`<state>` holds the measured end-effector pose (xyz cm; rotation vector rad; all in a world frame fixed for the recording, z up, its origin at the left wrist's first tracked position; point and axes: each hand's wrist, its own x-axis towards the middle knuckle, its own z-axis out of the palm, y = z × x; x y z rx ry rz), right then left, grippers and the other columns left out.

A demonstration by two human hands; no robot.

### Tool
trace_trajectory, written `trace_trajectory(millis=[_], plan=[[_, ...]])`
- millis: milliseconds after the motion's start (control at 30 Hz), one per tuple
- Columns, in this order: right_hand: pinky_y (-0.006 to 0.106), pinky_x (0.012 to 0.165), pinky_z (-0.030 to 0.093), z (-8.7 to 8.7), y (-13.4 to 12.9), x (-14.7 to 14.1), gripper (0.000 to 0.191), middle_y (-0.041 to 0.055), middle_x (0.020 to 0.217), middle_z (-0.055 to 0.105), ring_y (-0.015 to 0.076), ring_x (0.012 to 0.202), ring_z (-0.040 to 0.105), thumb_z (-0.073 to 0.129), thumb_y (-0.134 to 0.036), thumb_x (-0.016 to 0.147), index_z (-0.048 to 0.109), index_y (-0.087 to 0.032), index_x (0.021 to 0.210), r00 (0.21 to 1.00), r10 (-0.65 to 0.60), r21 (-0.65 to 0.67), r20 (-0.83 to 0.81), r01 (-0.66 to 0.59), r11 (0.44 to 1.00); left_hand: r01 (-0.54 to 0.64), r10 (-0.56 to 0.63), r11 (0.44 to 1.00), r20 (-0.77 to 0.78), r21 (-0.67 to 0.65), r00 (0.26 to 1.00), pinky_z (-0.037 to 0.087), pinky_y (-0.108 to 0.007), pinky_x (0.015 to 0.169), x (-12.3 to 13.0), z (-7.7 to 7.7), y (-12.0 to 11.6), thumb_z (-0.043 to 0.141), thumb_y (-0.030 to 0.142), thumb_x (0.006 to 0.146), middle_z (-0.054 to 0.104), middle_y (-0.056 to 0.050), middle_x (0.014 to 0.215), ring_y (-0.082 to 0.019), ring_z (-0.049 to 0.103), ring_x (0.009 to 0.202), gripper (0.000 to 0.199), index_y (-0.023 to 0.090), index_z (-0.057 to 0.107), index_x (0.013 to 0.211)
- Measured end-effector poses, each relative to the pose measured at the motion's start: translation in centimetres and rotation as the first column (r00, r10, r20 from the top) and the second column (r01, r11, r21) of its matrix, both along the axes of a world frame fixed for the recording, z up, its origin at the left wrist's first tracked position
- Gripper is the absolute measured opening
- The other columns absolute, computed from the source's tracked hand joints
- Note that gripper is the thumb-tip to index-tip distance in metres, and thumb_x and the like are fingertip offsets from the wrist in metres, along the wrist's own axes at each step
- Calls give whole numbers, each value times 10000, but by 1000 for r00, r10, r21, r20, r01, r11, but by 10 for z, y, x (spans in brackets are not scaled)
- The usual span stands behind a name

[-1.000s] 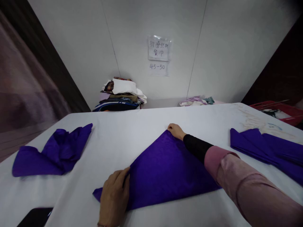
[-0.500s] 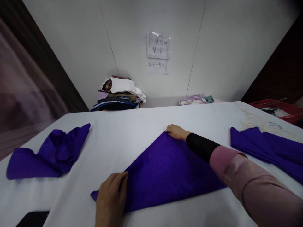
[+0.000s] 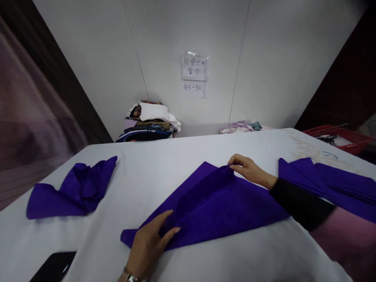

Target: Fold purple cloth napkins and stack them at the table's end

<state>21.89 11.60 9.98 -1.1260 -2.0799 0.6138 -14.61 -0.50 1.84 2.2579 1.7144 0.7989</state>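
Observation:
A purple cloth (image 3: 223, 211), folded into a triangle, lies on the white-covered table (image 3: 141, 164). The fingertips of my right hand (image 3: 249, 168) pinch the edge of its upper layer and hold it raised near the top corner, so the layer beneath shows at the peak. At the cloth's lower left, my left hand (image 3: 149, 244) rests with thumb and fingers apart, touching the fabric. A watch circles my left wrist.
A crumpled purple cloth (image 3: 73, 192) lies left and folded purple cloths (image 3: 331, 180) right. A black object (image 3: 53, 267) is at the front left. Stacked clothes (image 3: 149, 123), more fabric (image 3: 239, 127) and a red basket (image 3: 358, 141) stand beyond the table edge.
My right hand has moved right, lifting the upper layer away from the peak. My left hand has spread its fingers and shifted slightly right. The view has shifted a little.

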Motion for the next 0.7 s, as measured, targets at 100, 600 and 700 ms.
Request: trace_trajectory(millis=[100,600,700], plan=[[283,699,465,16,-57,26,128,20,819,616,152,765,569,521,-312,851,593,-210,878,998,-52,-27,-22,51,998,87,-92,994,-60,-70,994,534,-266,697,-2,1,1,642,427,719,712,27,889,-171,665,765,334,297,634,1026],[313,629,496,53,-43,81,40,18,631,644,171,608,595,688,-196,678,670,-178,647,923,-353,-137,-152,334,933,-181,181,984,-19,4,983,460,-225,632,-39,90,86,485,276,672,664,18,654,-152,622,672,186,179,635,725],[323,727,484,105,18,64,99,-6,597,611,126,602,558,647,-41,682,643,-136,654,897,-393,-75,-204,386,920,-310,317,940,-26,142,948,424,-209,585,-31,169,117,418,271,723,559,50,504,-121,580,570,303,66,637,770]])
